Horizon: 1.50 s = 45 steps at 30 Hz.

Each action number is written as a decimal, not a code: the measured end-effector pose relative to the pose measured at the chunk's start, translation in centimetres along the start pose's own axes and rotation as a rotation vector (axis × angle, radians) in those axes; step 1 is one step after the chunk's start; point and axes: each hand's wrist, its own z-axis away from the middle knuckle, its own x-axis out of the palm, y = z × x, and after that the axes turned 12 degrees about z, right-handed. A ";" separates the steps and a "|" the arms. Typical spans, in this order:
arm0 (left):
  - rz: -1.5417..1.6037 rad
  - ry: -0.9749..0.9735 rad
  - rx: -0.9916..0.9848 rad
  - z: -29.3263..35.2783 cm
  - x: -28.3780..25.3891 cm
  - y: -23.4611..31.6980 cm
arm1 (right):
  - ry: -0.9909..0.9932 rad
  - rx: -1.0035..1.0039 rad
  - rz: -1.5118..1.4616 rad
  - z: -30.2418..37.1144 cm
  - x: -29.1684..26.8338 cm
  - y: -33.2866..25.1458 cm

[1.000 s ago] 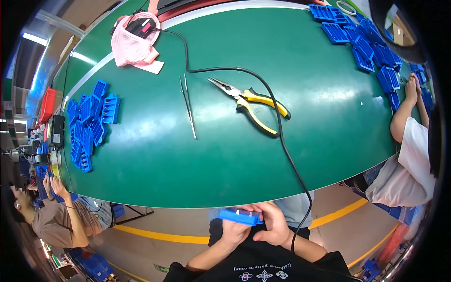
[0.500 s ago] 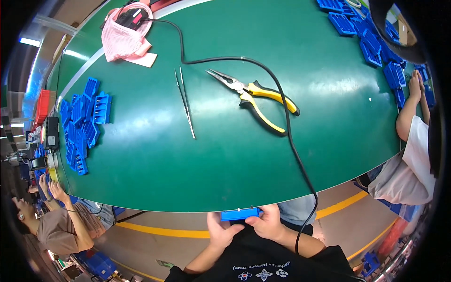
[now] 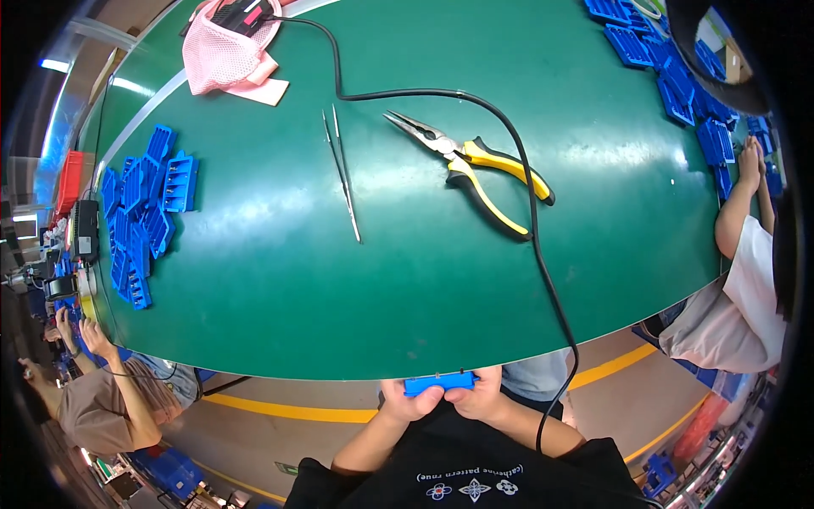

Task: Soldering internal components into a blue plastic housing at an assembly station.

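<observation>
Close to my body, at the table's near edge, I hold a small blue plastic part [image 3: 438, 383] between both hands. My left hand [image 3: 409, 400] grips its left end, thumb lying along the near side. My right hand [image 3: 477, 397] is closed on the right end, its thumb beside the left one. Two small dark pegs stick up from the part's far edge. Farther off on the green table [image 3: 280, 314] lie steel tweezers [image 3: 345, 178], tips pointing away. Right of them rest long-nose pliers [image 3: 462, 157] with yellow and black handles, jaws slightly parted.
A black cable [image 3: 509, 127] crosses the pliers' handles and drops over the near edge beside my right arm. Blue plastic parts lie piled at left [image 3: 140, 212] and far right [image 3: 670, 76]. A pink mesh cloth [image 3: 225, 59] lies far left. Co-workers sit at left [image 3: 114, 399] and right [image 3: 721, 288].
The blue part has tilted and shifted slightly right in my hands, and my left thumb has moved onto its near side. The whole view has shifted a little.
</observation>
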 end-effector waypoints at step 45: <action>0.005 -0.232 -0.338 0.7 3.1 1.6 | -0.057 0.388 -0.058 0.4 -3.3 -4.8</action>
